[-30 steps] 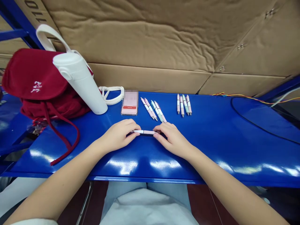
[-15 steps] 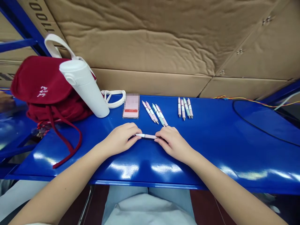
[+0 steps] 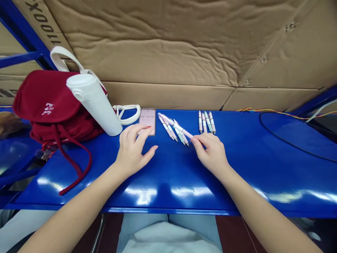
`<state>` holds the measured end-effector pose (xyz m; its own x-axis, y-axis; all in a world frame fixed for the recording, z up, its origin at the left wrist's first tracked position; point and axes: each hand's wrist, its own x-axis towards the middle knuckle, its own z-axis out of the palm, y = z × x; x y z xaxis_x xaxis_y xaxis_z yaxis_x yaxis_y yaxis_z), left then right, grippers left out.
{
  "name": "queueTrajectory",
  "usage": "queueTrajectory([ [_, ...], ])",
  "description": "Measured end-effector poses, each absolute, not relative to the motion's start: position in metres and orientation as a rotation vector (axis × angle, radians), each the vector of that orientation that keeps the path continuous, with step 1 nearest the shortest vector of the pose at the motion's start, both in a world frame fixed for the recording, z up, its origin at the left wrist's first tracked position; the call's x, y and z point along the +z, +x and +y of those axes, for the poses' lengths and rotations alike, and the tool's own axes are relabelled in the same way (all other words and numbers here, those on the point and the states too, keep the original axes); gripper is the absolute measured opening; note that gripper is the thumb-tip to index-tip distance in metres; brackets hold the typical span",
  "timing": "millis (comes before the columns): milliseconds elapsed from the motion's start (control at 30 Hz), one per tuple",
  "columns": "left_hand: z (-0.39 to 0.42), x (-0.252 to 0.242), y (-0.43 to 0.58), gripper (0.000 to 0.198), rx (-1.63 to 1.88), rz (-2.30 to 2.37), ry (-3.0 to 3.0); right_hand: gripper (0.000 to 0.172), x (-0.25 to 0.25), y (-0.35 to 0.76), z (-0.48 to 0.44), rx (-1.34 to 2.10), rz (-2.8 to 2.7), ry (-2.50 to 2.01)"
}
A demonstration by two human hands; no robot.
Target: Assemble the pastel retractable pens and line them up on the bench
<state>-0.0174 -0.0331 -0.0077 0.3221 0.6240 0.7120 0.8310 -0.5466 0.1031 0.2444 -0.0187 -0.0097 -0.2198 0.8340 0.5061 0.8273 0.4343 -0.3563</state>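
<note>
My right hand [image 3: 212, 153] pinches the end of a pink-and-white retractable pen [image 3: 176, 125], whose far end lies over a fanned group of several pastel pens [image 3: 177, 135]. My left hand [image 3: 131, 149] is open, its fingertips resting on the lower edge of a smartphone [image 3: 147, 117]. The phone lies flat and shows a timer reading near 00:14:09. Farther right, several more pastel pens [image 3: 205, 122] lie side by side on the blue metal table [image 3: 237, 168].
A white insulated bottle [image 3: 94, 104] leans against a dark red bag [image 3: 44, 98] at the left, with a white strap loop [image 3: 126, 115] beside it. Cardboard sheets [image 3: 168, 45] stand behind the table. Coloured wires [image 3: 279, 113] run along the far right edge.
The pink pen has left the open table in front of me and now lies angled over the pen group in my right hand. My left hand has let go and moved onto the phone.
</note>
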Motion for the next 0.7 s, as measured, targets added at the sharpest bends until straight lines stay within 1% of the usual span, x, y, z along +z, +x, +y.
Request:
queueTrajectory([
  [67,-0.03,-0.008,-0.02,0.045,-1.044,-1.38,-2.353,0.033,-0.01,0.254,-0.011,-0.033,-1.962,-1.565],
  [200,-0.027,-0.01,-0.023,0.033,-0.962,-1.422,-2.58,0.036,-0.01,0.261,-0.001,-0.001,-2.112,-1.804],
  [333,-0.028,-0.012,-0.02,0.026,-0.83,-1.397,-2.817,0.038,-0.004,0.26,0.006,0.109,-2.152,-1.855],
  [433,-0.029,-0.014,-0.017,0.024,-0.759,-1.405,-2.842,0.039,0.0,0.266,0.014,0.129,-2.053,-1.923],
  [567,-0.024,-0.009,-0.011,0.025,-0.624,-1.353,-2.833,0.037,0.002,0.277,0.026,0.256,-2.174,-1.922],
  [700,-0.013,0.003,0.003,0.025,-0.507,-1.28,-2.871,0.028,-0.002,0.279,0.034,0.019,-2.112,-2.1],
])
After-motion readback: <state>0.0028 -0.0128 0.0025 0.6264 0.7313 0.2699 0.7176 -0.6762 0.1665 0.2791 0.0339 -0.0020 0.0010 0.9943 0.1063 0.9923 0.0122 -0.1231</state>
